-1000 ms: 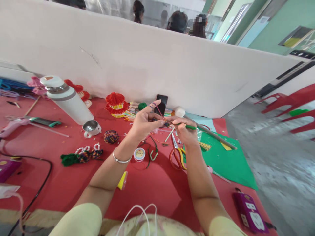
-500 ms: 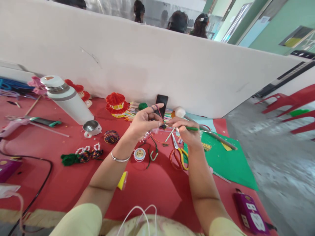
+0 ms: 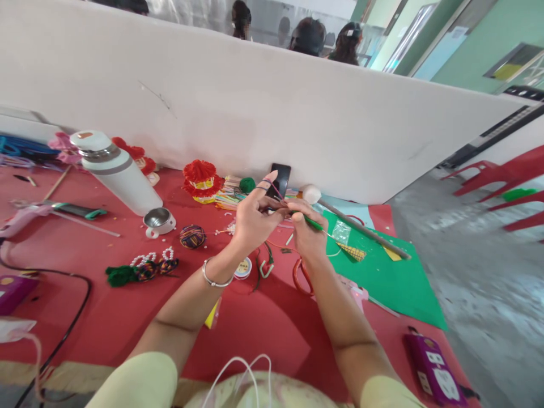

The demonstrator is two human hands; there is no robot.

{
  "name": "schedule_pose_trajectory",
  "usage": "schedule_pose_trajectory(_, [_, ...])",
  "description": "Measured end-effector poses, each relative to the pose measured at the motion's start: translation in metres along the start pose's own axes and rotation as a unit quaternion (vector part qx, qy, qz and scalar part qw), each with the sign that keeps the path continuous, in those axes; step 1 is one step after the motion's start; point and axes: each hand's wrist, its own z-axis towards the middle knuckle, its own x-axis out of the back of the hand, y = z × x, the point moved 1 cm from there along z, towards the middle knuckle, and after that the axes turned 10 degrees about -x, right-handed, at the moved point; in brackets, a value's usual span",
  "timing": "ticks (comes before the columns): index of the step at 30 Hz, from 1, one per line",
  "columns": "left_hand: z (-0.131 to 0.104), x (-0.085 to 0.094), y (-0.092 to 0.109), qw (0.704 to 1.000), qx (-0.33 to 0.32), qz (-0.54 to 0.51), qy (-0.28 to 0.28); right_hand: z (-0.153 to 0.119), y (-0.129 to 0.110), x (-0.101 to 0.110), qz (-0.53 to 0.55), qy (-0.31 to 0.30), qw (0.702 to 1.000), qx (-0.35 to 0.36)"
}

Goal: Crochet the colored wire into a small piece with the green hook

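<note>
My left hand (image 3: 257, 224) is raised over the middle of the table, with multicoloured yarn (image 3: 271, 184) looped round its lifted index finger. Its thumb and other fingers pinch the yarn work, mostly hidden between the hands. Wrapped round a green-handled crochet hook (image 3: 313, 222), my right hand (image 3: 309, 235) meets the left fingertips; the hook's tip is hidden there. A ball of multicoloured yarn (image 3: 192, 236) lies left of my left wrist. Red-handled scissors (image 3: 301, 277) are partly covered by my right forearm. A small round tub (image 3: 243, 268) sits beside my left wrist.
A white bottle (image 3: 121, 175) and a steel cup (image 3: 158, 221) stand at left. Behind my hands a phone (image 3: 281, 177) leans on the white partition (image 3: 255, 102). At right lie a green sheet (image 3: 395, 283), a pink glue gun (image 3: 355, 290) and a purple socket box (image 3: 433, 368).
My right hand has moved left, against my left hand, and the hook now slants downward to the right. My left hand has shifted slightly right. More of the glue gun shows, less of the scissors.
</note>
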Motion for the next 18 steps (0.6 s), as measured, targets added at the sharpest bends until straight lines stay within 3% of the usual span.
schedule_pose_trajectory(6, [0.005, 0.007, 0.001, 0.997, 0.049, -0.041, -0.041, 0.007, 0.003, 0.010, 0.017, 0.024, 0.999, -0.044])
schedule_pose_trajectory(13, [-0.001, -0.002, 0.005, 0.984, 0.121, -0.128, -0.008, -0.005, -0.014, 0.003, -0.076, 0.123, 0.988, 0.048])
schedule_pose_trajectory(16, [0.001, 0.002, 0.001, 0.949, 0.212, -0.220, -0.077, -0.001, -0.011, 0.007, 0.000, 0.076, 0.997, 0.019])
schedule_pose_trajectory(18, [0.005, 0.010, 0.000, 0.942, 0.227, -0.229, -0.096, 0.006, -0.010, 0.013, 0.072, 0.018, 0.997, -0.027])
